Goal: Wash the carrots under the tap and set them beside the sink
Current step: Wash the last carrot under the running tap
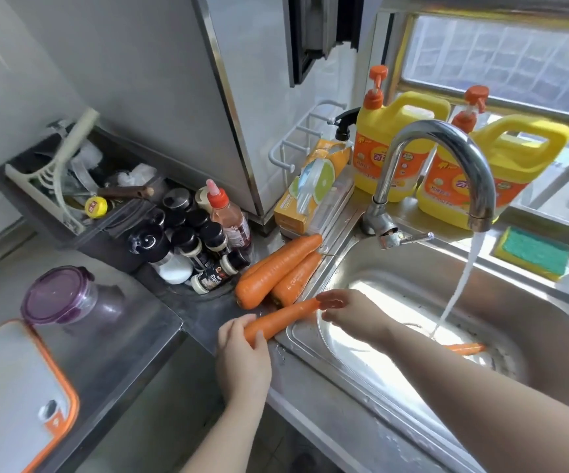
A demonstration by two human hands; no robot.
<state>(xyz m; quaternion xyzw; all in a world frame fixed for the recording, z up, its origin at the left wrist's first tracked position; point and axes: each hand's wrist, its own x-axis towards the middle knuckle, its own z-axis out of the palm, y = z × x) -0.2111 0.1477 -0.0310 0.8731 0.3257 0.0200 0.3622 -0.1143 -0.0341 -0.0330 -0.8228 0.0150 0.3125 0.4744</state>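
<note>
Long orange carrot [283,317] is held across the left rim of the stainless steel sink [395,397], partly over the grey steel desk [133,336]. Its thick end is wrapped by the left grip [242,356]; its tapered tip is pinched by the right grip [351,310]. Two further orange carrots [276,271] lie on the desk just beside the sink. A small orange carrot [465,348] lies in the basin near the stream from the curved chrome tap [446,138].

Step judged: set-down. The carrot should be laid parallel against the pair, well off the rim, so that rolling back is prevented. The tip should be released first.
</note>
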